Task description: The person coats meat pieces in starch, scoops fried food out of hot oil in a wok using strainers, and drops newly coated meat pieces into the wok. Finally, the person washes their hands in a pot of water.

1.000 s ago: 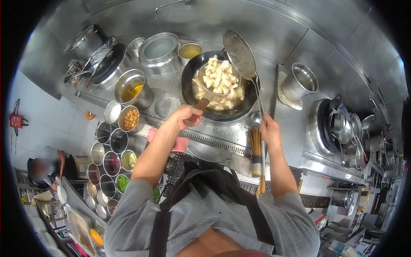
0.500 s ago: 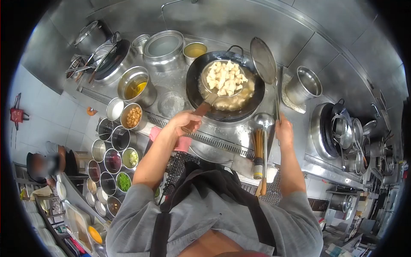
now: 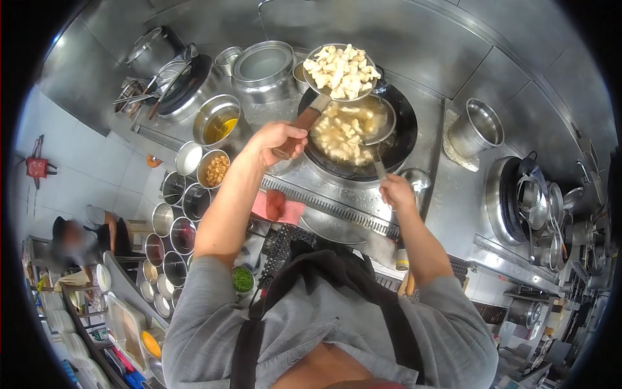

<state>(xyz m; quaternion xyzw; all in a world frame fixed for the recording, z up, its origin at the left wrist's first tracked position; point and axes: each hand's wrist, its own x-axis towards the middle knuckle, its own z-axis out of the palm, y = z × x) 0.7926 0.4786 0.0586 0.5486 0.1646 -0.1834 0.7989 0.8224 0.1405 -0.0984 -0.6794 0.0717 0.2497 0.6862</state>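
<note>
Cream-coloured, irregular chunks of food (image 3: 342, 69) sit heaped in a round metal strainer (image 3: 313, 86) with a thick brown wooden handle (image 3: 300, 127), raised over the far side of a wide black wok (image 3: 404, 137). The left hand (image 3: 280, 143) is clasped around that handle. More chunks lie in cloudy, yellowish liquid (image 3: 343, 137) inside the wok, where a round mesh skimmer (image 3: 382, 123) dips at the right. The right hand (image 3: 396, 192) grips the skimmer's slim handle, just beside a silver ladle (image 3: 420, 177).

Left of the wok, on the stainless-steel tabletop (image 3: 450, 188), stands a steel pot (image 3: 237, 137) of yellow liquid; behind it is a larger, wide steel pot (image 3: 264, 91). To the wok's right, a tall steel cylinder-shaped pot (image 3: 472, 137) leans slightly. Pink cloth (image 3: 293, 212) lies along the near edge, below the left hand. Farther left, well apart, another person (image 3: 108, 236) in dark headwear is partly visible.
</note>
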